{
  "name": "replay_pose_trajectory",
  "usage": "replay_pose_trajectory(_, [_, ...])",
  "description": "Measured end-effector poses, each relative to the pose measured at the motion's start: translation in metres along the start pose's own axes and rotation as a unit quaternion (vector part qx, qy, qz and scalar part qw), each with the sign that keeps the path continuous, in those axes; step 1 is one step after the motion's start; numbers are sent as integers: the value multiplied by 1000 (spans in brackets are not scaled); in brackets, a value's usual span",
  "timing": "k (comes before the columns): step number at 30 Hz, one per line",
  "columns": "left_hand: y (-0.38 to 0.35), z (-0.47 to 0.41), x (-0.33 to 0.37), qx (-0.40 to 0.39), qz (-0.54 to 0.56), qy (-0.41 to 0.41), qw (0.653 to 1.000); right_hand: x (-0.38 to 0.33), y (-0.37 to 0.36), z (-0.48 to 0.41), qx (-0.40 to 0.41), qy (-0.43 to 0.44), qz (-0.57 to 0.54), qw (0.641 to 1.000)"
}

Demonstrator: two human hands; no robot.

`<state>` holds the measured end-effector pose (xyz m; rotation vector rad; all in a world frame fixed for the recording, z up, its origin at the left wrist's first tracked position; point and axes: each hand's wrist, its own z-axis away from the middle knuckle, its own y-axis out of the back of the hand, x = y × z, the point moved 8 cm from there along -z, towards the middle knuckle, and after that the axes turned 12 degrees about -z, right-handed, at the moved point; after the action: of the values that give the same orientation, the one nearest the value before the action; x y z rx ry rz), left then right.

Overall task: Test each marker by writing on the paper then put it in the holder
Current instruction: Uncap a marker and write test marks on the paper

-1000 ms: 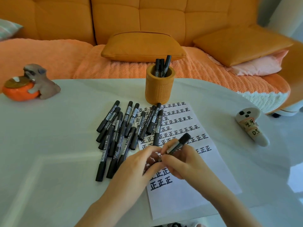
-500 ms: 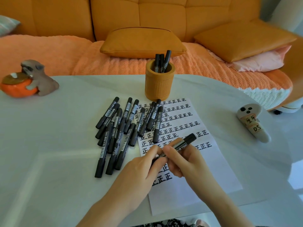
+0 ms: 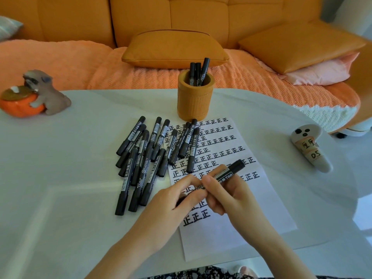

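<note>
The marker (image 3: 225,174) hangs over the paper's (image 3: 261,214) near rows, barrel gripped by the right hand (image 3: 231,198), the left hand (image 3: 173,200) pinching its near end, probably working the cap, which calls for a straight pull or push; the holder (image 3: 194,101) stands at the paper's far edge.

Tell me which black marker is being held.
The marker held between the left hand and right hand above the paper; the other markers lie piled on the table or stand in the orange holder.

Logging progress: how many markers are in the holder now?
3 markers stand in the holder: left and middle ones upright side by side, the right one tilted right. Others could be hidden below the rim.
</note>
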<state>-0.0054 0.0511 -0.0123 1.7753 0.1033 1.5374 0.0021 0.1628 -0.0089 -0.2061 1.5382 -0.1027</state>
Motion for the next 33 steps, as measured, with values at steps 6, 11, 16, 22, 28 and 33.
replay_pose_trajectory(6, [-5, 1, 4, -8, 18, -3, 1000, 4, 13, 0, 62, 6, -1, 998])
replay_pose_trajectory(11, [-3, 1, -12, -3, 10, 24, 1000, 1, 48, 5, 157, 24, -94, 983])
replay_pose_trajectory(16, [0, -1, -25, 12, -43, 46, 998, 6, 50, 10, 132, 18, -57, 989])
replay_pose_trajectory(22, [12, -2, -29, 68, -85, 33, 994, 11, 62, 18, 216, 11, 15, 976])
replay_pose_trajectory(28, [9, -2, -32, 69, -102, 38, 992, 21, 58, 20, 218, 13, 89, 972])
replay_pose_trajectory(33, [8, -3, -32, 69, -99, 40, 992, 24, 60, 22, 247, 22, 109, 963])
